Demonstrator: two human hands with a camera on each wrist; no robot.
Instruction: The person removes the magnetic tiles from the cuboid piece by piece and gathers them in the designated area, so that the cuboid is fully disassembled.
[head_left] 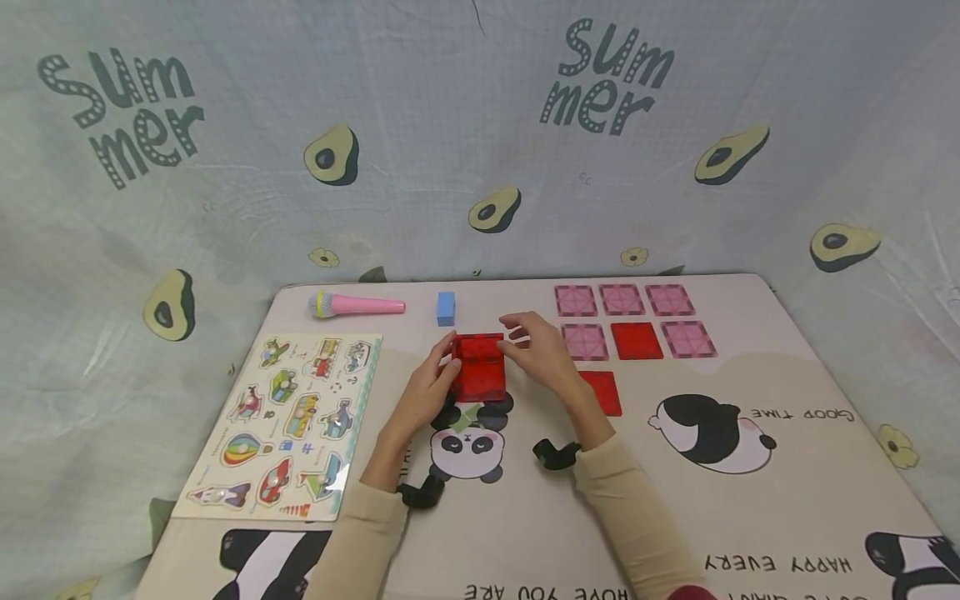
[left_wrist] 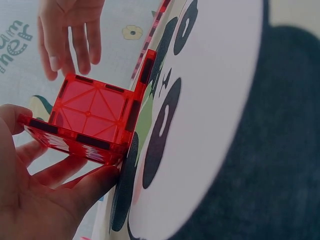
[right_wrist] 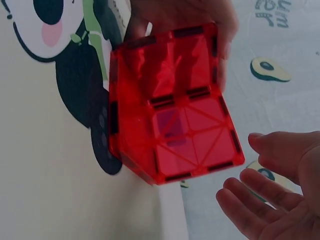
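A red see-through structure of magnetic tiles (head_left: 480, 375) stands mid-table, with a base, a left wall and a back wall. My left hand (left_wrist: 45, 185) holds the left-wall tile (left_wrist: 70, 142) from its outer side, fingers spread along it. Through the red plastic, parts of these fingers show in the right wrist view. My right hand (head_left: 540, 350) hovers at the structure's right, holding nothing. A gap separates its loosely bent fingers (right_wrist: 245, 200) from the back-wall tile (right_wrist: 200, 135).
Several pink magnetic tiles (head_left: 583, 342) and a red tile (head_left: 637, 341) lie in rows at the back right; another red tile (head_left: 606, 393) lies by my right forearm. A blue block (head_left: 446, 308), a pink toy microphone (head_left: 367, 306) and a picture puzzle board (head_left: 262, 367) are farther left.
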